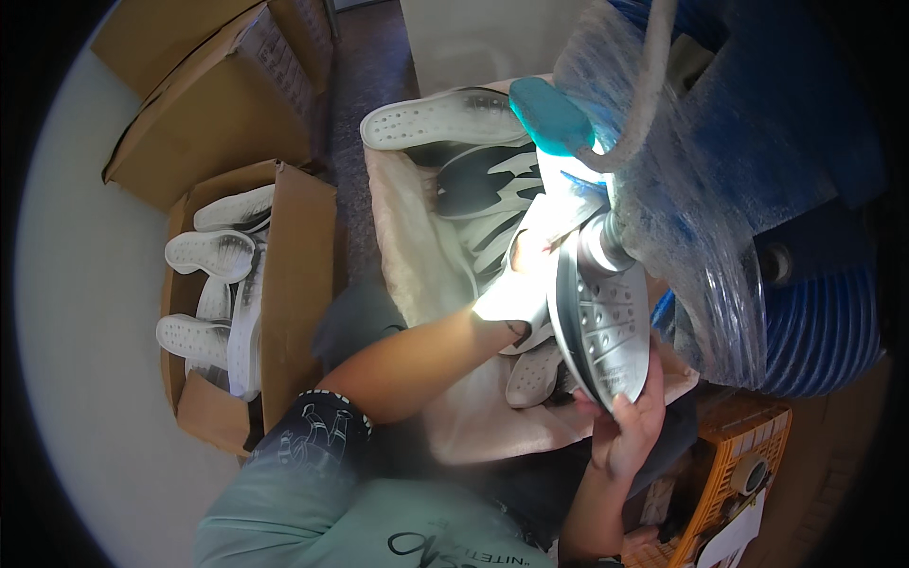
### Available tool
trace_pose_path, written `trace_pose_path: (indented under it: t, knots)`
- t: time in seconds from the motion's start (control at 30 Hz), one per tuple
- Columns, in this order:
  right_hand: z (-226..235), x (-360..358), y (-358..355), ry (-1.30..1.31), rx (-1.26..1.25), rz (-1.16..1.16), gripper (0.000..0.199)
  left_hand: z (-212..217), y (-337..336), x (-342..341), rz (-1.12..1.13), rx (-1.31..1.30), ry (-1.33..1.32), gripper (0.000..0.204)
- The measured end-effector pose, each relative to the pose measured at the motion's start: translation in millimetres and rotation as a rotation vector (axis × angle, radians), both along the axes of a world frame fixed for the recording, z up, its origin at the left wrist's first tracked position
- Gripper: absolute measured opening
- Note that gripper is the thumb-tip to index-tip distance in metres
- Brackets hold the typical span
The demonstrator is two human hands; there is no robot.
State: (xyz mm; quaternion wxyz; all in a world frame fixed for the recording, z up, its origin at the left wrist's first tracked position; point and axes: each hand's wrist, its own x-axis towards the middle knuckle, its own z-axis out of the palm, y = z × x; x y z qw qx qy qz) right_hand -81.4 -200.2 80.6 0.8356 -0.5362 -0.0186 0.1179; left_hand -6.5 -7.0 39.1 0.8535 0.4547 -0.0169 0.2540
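A white shoe sole (606,327) with a dark edge is tilted up in front of me, its studded face toward the right. My right hand (632,417) grips its lower end, thumb on the face. My left hand (535,260), in what looks like a white glove, is closed at its upper left side; glare washes out the fingers. The sole's upper end is at a round metal machine head (604,244), seemingly touching it. A teal lamp (549,115) on a bent grey arm shines onto this spot.
Below the hands, a cloth-lined bin (407,222) holds several white and black soles (478,180). At left stands a cardboard box (301,284) of soles, with larger cartons (213,104) behind. Clear plastic (701,256) drapes the blue machine beside a ribbed blue hose (824,331). An orange crate (748,426) stands lower right.
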Motion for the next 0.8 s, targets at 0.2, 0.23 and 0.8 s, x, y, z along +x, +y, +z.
trace_pose_path:
  t: [0.2, 0.23, 0.8]
  knots:
    - [-6.5, 45.2, 11.0, 0.023, 0.106, 0.066, 0.065, 5.2, 30.4, 42.0, 0.015, -0.303, 0.020, 0.013]
    - [-9.5, 53.7, 13.2, -0.023, 0.257, 0.164, 0.063, 7.2, 34.5, 41.5, 0.048, -0.301, 0.034, 0.013]
    - [-24.8, 91.3, 59.5, -0.007, 0.230, 0.237, 0.046, 11.0, 82.5, 42.0, 0.075, -0.541, 0.143, 0.018]
